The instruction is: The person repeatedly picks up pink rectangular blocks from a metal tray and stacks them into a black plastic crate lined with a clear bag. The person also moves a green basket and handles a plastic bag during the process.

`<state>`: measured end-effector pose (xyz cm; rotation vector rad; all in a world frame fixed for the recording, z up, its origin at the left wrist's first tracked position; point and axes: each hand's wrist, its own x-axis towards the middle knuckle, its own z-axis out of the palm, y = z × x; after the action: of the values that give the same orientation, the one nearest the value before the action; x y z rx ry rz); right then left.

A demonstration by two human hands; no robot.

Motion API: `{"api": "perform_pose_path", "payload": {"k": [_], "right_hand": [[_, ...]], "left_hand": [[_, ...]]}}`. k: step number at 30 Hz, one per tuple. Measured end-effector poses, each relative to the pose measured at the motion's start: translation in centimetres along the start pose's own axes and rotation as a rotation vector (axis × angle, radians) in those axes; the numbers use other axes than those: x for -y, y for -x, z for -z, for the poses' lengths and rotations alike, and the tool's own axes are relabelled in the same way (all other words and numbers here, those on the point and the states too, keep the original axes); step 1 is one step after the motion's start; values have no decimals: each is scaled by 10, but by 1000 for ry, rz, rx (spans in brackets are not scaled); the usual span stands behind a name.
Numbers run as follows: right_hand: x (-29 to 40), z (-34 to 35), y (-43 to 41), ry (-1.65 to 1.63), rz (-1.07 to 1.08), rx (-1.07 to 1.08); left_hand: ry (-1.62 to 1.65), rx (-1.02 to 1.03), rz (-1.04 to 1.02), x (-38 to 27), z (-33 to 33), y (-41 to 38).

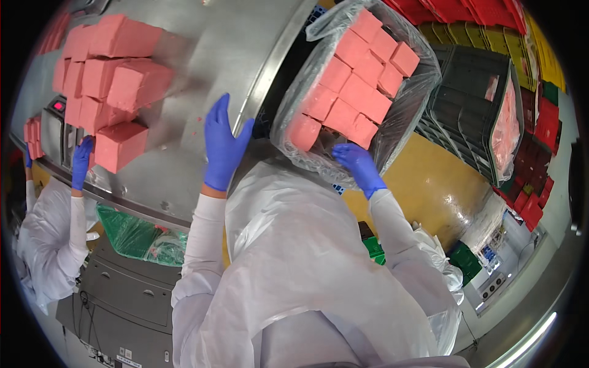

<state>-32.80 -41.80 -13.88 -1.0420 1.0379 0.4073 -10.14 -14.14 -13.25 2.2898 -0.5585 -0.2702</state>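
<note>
My left hand [225, 142], in a blue glove, hovers over the rim of the steel table [193, 170] with thumb and fingers apart and nothing in it. My right hand [359, 168], gloved too, reaches into a crate lined with clear plastic film [407, 124]. Its fingers are slightly bent beside the nearest pink blocks [361, 131]; I see nothing held, though the fingertips are partly hidden. The blocks lie in rough rows, with a dark gap at the near corner. On the table, to the left, stands a stacked pile of similar pink blocks [138, 85].
A co-worker's gloved hand [82, 161] touches the pile, near a scale with a red display [57, 106]. A large grey bin [474, 101] stands right of the lined crate. Red crates [460, 11] and yellow crates [478, 41] are stacked behind. A film-lined green crate [133, 234] sits below the table.
</note>
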Motion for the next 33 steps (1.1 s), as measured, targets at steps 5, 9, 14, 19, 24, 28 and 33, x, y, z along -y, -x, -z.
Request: {"api": "perform_pose_path", "payload": {"k": [5, 9, 14, 19, 24, 28, 33], "right_hand": [[-65, -27, -91, -638, -37, 152], [-52, -62, -153, -785, -109, -16], [-62, -66, -180, -682, -175, 136], [-70, -70, -187, -589, -237, 218], [-68, -64, -176, -512, -289, 277], [-67, -59, -161, -491, -301, 277], [-52, -77, -148, -537, -249, 269]], "left_hand": [[223, 128, 224, -38, -58, 33], [234, 262, 393, -37, -75, 32], [268, 165, 395, -17, -66, 49], [304, 109, 384, -22, -56, 47], [237, 209, 219, -37, -49, 28], [262, 282, 88, -57, -41, 5], [21, 334, -63, -56, -65, 0]]}}
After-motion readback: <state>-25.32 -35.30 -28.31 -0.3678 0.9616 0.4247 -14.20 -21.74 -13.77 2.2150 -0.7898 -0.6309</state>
